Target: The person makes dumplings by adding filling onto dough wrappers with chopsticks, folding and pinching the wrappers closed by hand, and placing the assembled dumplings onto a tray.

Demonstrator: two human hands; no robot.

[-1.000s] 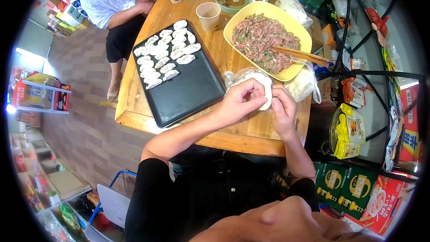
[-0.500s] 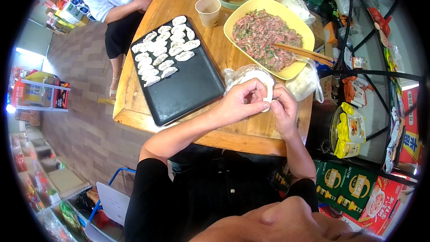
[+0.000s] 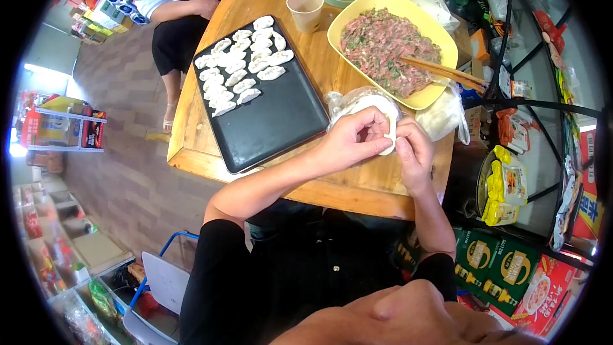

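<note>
A white dumpling is pinched between my two hands above the table's near edge, its folded edge showing at the fingertips. My left hand is curled round its left side, thumb and fingers closed on it. On the other side my right hand grips the dumpling's edge between thumb and fingers. Whatever filling is inside is hidden. Just beyond my hands lie white dough wrappers in a clear plastic bag. To the left, a black tray carries several shaped dumplings over its far left part.
A yellow bowl of minced meat with chopsticks stands beyond my hands. Paper cups sit at the back of the wooden table. Another person sits at the far left. Shelves flank the right.
The whole view has shifted slightly with my head. Both hands stay on the dumpling, with only small finger movements along its edge.
</note>
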